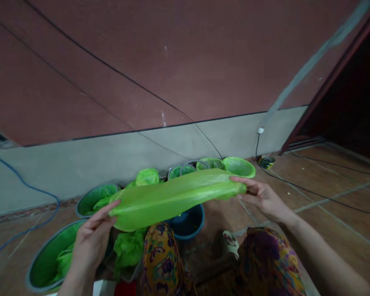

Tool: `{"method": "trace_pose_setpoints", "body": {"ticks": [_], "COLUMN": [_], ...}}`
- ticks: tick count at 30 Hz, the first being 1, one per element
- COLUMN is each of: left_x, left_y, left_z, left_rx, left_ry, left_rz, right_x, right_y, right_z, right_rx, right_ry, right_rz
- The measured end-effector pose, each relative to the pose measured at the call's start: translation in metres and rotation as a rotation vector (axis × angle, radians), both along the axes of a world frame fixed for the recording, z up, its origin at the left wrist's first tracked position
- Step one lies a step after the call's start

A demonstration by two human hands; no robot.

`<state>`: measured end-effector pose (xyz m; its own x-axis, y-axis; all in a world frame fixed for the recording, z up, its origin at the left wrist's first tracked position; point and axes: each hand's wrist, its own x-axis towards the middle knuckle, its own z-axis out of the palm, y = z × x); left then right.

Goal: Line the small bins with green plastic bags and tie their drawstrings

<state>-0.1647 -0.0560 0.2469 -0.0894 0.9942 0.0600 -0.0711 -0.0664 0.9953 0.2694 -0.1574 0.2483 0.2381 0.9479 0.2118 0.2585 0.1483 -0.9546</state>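
A long light-green plastic bag (172,197), thin and partly see-through, is stretched sideways in front of my knees. My left hand (94,234) pinches its left end between thumb and fingers. At the other end, my right hand (262,199) grips the gathered edge, slightly higher than the left. Beneath the stretched bag is a blue basin (188,222), partly covered by it. Crumpled green plastic (129,248) lies low between my left hand and my knee.
Tubs with green plastic inside stand at the left, one nearer (37,267) and one farther (82,201). Several green-lined containers and a green bowl (240,166) line the wall. A black cable (314,191) crosses the tiles; a blue hose (46,222) lies left. A small tin (267,162) stands right.
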Motion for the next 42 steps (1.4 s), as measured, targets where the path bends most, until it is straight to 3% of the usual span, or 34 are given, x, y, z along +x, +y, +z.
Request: {"method": "trace_pose_setpoints", "body": {"ticks": [3, 6, 10, 14, 17, 20, 23, 25, 27, 30, 38, 42], "left_x": [0.010, 0.026, 0.039, 0.036, 0.033, 0.037, 0.045, 0.050, 0.055, 0.060, 0.049, 0.025], "left_y": [0.009, 0.019, 0.032, 0.042, 0.042, 0.033, 0.022, 0.017, 0.014, 0.011, 0.009, 0.010], "left_z": [0.000, -0.006, -0.016, -0.022, -0.022, -0.020, -0.019, -0.016, -0.012, -0.006, -0.009, -0.011], "left_rx": [0.137, 0.318, 0.446, 0.462, 0.395, 0.232, 0.151, 0.222, 0.305, 0.318, 0.295, 0.199], "left_ry": [0.391, 0.732, 0.977, 0.891, 0.565, 0.196, 0.052, 0.192, 0.471, 0.831, 1.068, 1.113], "left_rz": [-0.101, -0.117, -0.065, -0.032, -0.044, -0.099, -0.069, 0.064, 0.228, 0.353, 0.186, 0.020], "right_x": [0.011, 0.019, 0.027, 0.034, 0.035, 0.026, 0.008, -0.004, -0.014, -0.020, -0.019, -0.024], "right_y": [-0.002, -0.004, -0.008, -0.013, -0.016, -0.016, -0.014, -0.010, -0.005, 0.000, 0.000, 0.006], "right_z": [-0.004, -0.012, -0.018, -0.020, -0.021, -0.023, -0.026, -0.028, -0.029, -0.029, -0.035, -0.053], "right_rx": [0.037, 0.041, 0.015, 0.011, 0.087, 0.134, 0.138, 0.166, 0.202, 0.189, 0.092, 0.014], "right_ry": [-0.237, -0.561, -0.840, -0.810, -0.536, -0.189, 0.010, -0.021, -0.156, -0.371, -0.658, -0.670], "right_rz": [-0.111, -0.243, -0.295, -0.333, -0.329, -0.309, -0.371, -0.514, -0.675, -0.791, -0.736, -0.593]}}
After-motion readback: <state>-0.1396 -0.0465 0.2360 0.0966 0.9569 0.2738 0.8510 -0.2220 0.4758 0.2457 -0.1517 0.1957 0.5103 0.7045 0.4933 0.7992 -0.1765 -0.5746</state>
